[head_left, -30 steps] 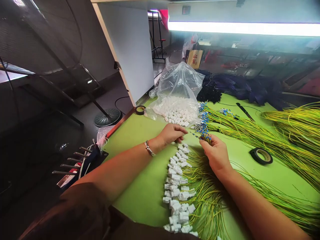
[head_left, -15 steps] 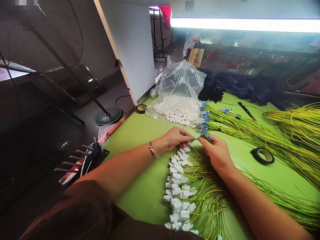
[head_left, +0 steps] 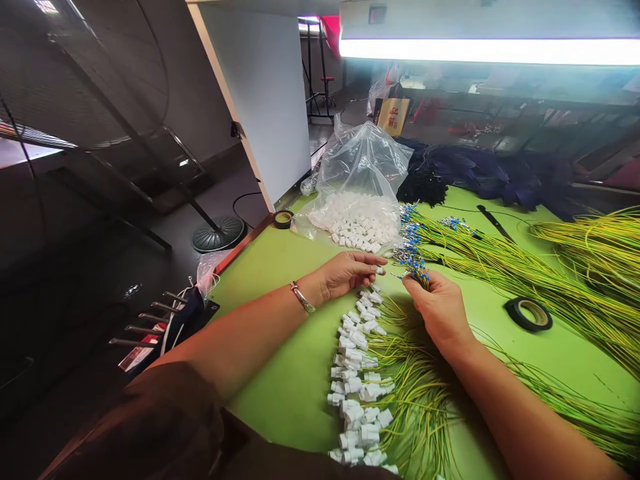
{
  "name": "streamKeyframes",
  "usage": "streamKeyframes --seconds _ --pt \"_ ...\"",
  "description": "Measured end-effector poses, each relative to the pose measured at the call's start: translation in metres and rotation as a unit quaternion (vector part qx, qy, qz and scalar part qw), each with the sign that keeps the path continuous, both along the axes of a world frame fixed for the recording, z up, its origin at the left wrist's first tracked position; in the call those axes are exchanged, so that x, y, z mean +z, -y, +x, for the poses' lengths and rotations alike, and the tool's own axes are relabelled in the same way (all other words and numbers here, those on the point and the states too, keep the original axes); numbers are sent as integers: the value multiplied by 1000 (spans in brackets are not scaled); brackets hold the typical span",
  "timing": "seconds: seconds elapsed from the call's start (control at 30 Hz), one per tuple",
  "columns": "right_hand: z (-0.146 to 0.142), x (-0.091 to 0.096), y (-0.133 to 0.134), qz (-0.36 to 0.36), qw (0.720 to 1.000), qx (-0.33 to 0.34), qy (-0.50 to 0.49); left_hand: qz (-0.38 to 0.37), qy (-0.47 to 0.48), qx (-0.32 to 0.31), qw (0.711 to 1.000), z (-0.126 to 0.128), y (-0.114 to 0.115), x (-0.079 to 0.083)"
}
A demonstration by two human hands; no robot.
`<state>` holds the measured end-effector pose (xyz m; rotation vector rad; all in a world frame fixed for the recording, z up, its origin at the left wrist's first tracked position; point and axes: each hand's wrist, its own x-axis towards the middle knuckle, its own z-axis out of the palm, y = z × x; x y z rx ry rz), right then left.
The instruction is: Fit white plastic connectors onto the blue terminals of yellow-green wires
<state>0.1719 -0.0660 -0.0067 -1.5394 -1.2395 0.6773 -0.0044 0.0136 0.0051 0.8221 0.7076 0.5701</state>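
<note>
My left hand (head_left: 345,272), with a bracelet at the wrist, pinches a small white connector (head_left: 380,270) at its fingertips above the green table (head_left: 280,333). My right hand (head_left: 440,307) is closed round a bunch of yellow-green wires with blue terminals (head_left: 413,263), its fingertips close to the connector. Below both hands lies a column of finished wires with white connectors (head_left: 357,373). A clear bag of loose white connectors (head_left: 357,220) sits just beyond my left hand.
Long bundles of yellow-green wires (head_left: 525,273) stretch across the right side. A roll of black tape (head_left: 529,313) lies at right, another tape roll (head_left: 283,219) near the table's left edge. Dark wire bundles (head_left: 480,177) lie at the back. A fan stand (head_left: 217,233) is on the floor to the left.
My left hand went right to meet my right hand, then drew slightly apart with a white connector at its fingertips. My right hand barely moved.
</note>
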Motion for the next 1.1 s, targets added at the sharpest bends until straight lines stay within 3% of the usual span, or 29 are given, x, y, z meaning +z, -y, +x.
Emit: streamKeyframes --seconds 0.27,0.5,0.73,0.93,1.1 --pt "-7 9 4 9 998 20 61 15 6 -19 1000 1 0 -6" --pt "-6 7 4 14 997 20 73 12 -16 -10 1000 1 5 2" --pt "-6 7 4 10 997 10 80 6 -12 -82 997 4 9 9" --pt "-8 8 6 15 997 23 70 -21 -22 30 999 2 3 5" --pt "-7 7 6 13 997 25 76 -14 -28 -12 999 2 5 5"
